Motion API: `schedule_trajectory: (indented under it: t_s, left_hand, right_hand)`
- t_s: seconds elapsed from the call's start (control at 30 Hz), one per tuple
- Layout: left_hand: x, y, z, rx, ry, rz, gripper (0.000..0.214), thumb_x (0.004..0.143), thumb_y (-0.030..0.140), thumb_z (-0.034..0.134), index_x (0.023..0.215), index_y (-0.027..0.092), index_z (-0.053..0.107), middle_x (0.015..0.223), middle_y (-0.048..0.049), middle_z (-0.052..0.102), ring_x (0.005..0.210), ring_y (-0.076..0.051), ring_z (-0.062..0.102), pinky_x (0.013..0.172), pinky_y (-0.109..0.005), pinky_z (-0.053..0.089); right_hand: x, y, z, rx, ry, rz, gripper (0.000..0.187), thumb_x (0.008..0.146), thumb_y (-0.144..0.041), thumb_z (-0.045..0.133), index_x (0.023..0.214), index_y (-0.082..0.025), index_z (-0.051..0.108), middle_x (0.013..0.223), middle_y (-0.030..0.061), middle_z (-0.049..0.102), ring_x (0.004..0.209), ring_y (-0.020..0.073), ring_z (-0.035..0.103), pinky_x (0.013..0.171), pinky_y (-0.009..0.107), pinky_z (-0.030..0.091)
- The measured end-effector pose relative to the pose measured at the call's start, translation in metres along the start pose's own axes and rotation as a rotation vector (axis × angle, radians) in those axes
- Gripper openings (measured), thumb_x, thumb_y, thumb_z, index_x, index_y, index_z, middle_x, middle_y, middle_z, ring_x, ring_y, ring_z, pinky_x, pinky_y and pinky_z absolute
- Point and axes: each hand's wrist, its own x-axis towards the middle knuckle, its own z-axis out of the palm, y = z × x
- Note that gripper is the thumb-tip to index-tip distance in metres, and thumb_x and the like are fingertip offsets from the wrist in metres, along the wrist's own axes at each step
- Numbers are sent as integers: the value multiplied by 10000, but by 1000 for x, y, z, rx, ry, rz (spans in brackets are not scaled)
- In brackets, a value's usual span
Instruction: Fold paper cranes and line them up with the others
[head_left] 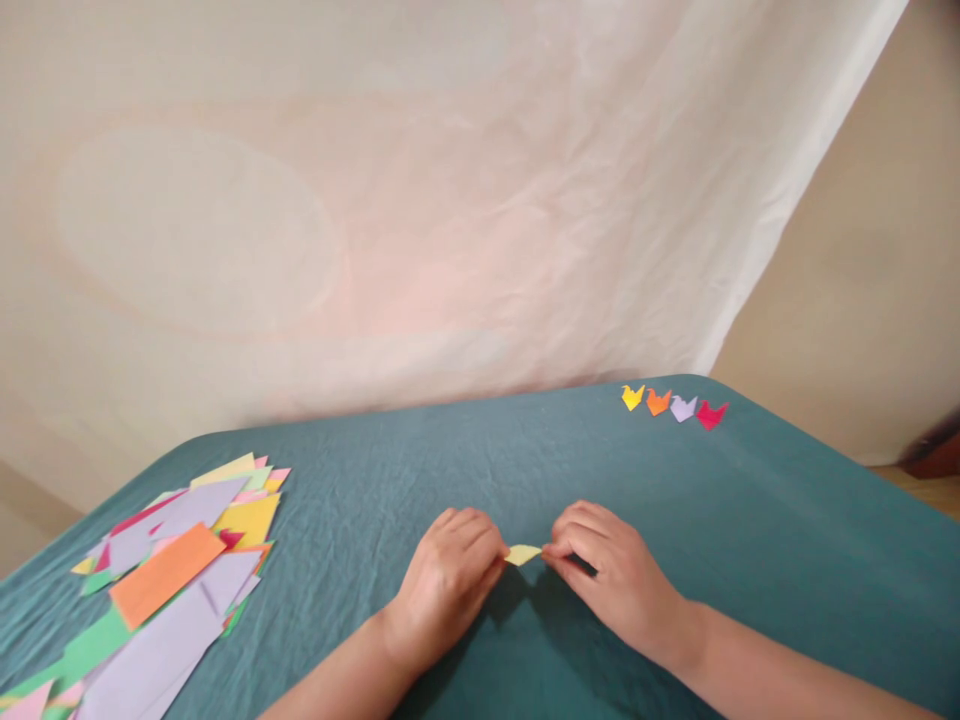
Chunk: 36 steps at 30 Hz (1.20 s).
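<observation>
A small yellow piece of paper [523, 554] is held between both hands just above the teal tablecloth. My left hand [450, 580] pinches its left end with fingers curled. My right hand [607, 575] pinches its right end, fingers pressed together. The paper's folds are mostly hidden by my fingertips.
A loose pile of coloured paper strips [169, 570] in lilac, orange, yellow, green and pink lies at the left of the table [787, 540]. Several small folded paper figures [673, 403], yellow, orange, lilac and red, stand in a row at the far right. A cream cloth backdrop hangs behind.
</observation>
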Motion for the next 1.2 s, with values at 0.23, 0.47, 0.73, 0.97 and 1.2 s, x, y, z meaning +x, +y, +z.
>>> schedule_trajectory:
  t_s: [0.23, 0.47, 0.73, 0.97, 1.2]
  left_hand:
    - [2, 14, -14, 172, -134, 209, 238, 946, 166, 351, 826, 158, 557, 835, -45, 598, 866, -176, 519, 798, -338, 371]
    - [5, 16, -12, 253, -206, 232, 212, 938, 154, 368, 788, 156, 518, 838, -39, 579, 869, -185, 501, 818, -356, 353]
    - [2, 26, -8, 186, -305, 112, 122, 910, 158, 409, 855, 179, 516, 853, -35, 571, 840, -183, 510, 807, -337, 380]
    - [-13, 27, -2, 130, -217, 81, 175, 925, 221, 403, 835, 187, 548, 824, -48, 590, 831, -190, 550, 776, -331, 416]
    - [-17, 25, 9, 110, -166, 73, 180, 900, 152, 417, 776, 178, 545, 789, -53, 578, 825, -199, 535, 747, -335, 413]
  right_hand:
    - [0, -10, -3, -173, -97, -131, 129, 898, -142, 483, 884, -187, 603, 919, 52, 621, 903, 195, 536, 801, 353, 416]
    - [-6, -9, 2, -281, -150, -178, 210, 917, -116, 410, 807, -170, 580, 878, 54, 605, 856, 192, 518, 757, 349, 386]
    - [-10, -8, 7, -436, -324, -216, 191, 893, -97, 425, 763, -163, 549, 789, 49, 564, 758, 193, 464, 697, 356, 354]
    - [-6, -11, -5, -344, -400, -163, 128, 900, -157, 496, 816, -178, 591, 811, 30, 585, 782, 178, 498, 703, 326, 368]
    - [-3, -5, -2, -193, -328, -114, 180, 922, -202, 489, 778, -177, 595, 792, 27, 594, 763, 156, 513, 699, 293, 383]
